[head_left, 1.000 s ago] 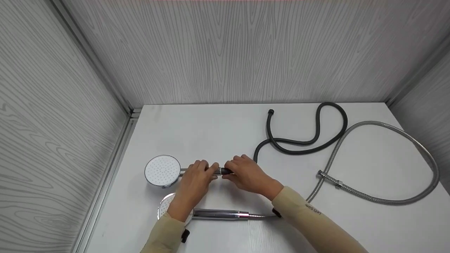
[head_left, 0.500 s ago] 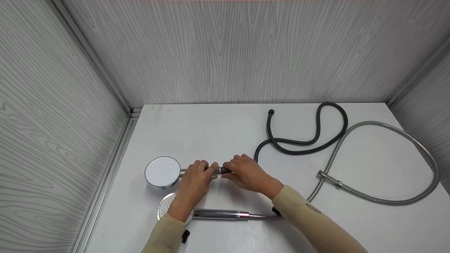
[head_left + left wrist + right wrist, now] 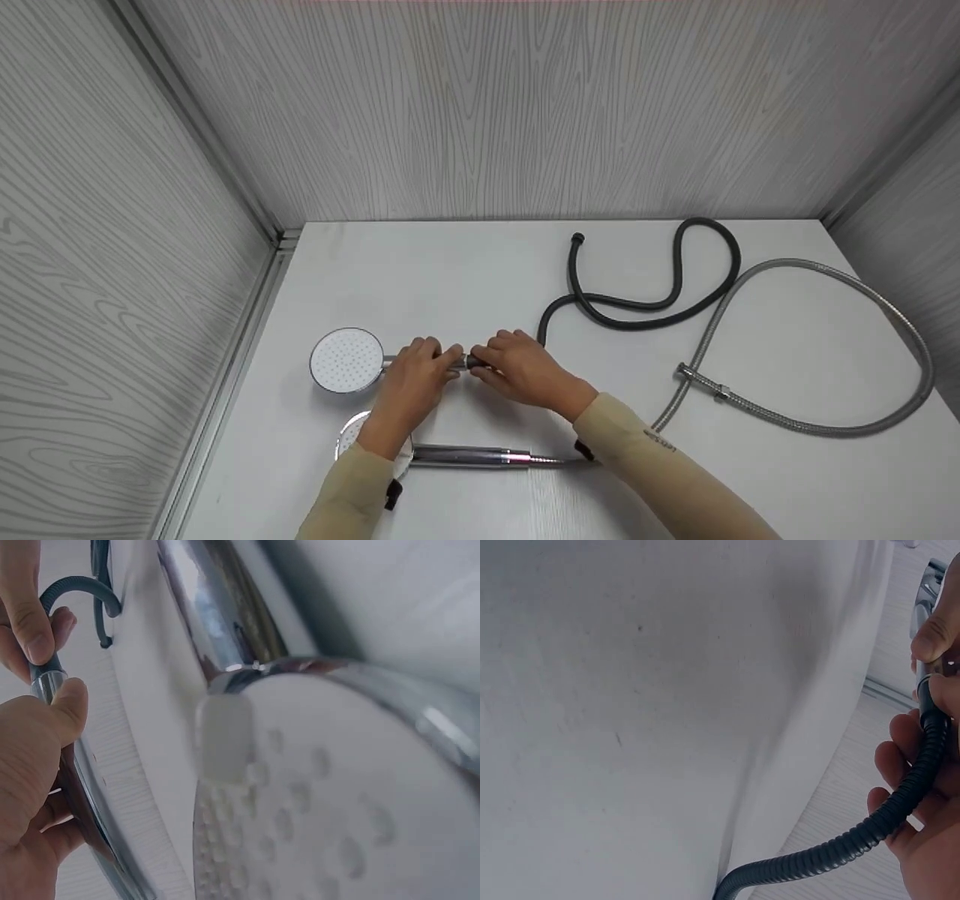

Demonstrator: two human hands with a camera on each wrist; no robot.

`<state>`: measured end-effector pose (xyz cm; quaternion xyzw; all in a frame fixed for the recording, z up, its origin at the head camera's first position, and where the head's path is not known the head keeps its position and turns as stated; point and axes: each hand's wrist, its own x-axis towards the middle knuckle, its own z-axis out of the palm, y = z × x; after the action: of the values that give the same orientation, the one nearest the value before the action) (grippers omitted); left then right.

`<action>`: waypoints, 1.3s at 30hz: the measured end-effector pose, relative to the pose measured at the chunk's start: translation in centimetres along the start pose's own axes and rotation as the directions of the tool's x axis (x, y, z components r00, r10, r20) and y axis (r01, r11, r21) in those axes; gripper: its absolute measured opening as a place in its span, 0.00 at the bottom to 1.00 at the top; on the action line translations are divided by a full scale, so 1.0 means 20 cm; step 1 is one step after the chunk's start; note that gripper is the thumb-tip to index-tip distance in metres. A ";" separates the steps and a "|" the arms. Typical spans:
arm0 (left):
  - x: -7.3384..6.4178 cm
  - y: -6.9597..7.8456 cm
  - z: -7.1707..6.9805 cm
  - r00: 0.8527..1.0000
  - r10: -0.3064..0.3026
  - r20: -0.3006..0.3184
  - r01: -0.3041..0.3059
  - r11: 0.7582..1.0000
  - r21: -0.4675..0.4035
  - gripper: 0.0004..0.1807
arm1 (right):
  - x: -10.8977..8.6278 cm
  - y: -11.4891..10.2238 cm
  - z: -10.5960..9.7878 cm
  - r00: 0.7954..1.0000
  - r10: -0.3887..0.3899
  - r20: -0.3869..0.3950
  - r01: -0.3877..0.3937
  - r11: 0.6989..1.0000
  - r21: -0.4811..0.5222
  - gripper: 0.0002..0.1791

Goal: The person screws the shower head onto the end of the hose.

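Observation:
In the head view my left hand grips the chrome handle of a round white-faced shower head. My right hand pinches the dark end fitting of a black shower hose, right at the handle's end. The left wrist view shows the fitting meeting the chrome handle, with the left thumb close to the joint. From the right wrist, the ribbed black hose curves away below the right fingers. Threads inside the joint are hidden.
A second shower head with a chrome handle lies nearer the front, partly under the left forearm. Its end meets a metal hose that passes under the right arm. A silver metal hose loops at the right of the white table. Grey wood-grain panels stand behind.
Both hands and the held shower head have shifted very slightly. The right fingers have moved a little left along the fitting, and the grips stay the same.

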<state>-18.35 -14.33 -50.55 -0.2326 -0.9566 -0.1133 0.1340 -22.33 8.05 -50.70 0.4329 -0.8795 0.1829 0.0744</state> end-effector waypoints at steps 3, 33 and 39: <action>0.01 -0.02 0.03 1.000 -0.003 0.009 0.003 1.000 -0.010 0.17 | 0.00 0.01 0.02 1.000 0.015 0.008 -0.015 1.000 0.007 0.13; 0.10 -0.08 0.10 0.977 -0.104 0.186 0.103 0.995 0.013 0.11 | 0.07 0.05 0.14 0.985 0.139 0.103 -0.142 0.990 0.026 0.13; 0.10 -0.08 0.10 0.977 -0.107 0.184 0.103 0.994 0.033 0.10 | 0.07 0.05 0.14 0.982 0.155 0.109 -0.158 0.987 0.025 0.14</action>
<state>-21.23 -14.32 -52.07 -0.1897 -0.9772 -0.0868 0.0408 -23.92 6.41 -53.18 0.3727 -0.9103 0.1797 0.0053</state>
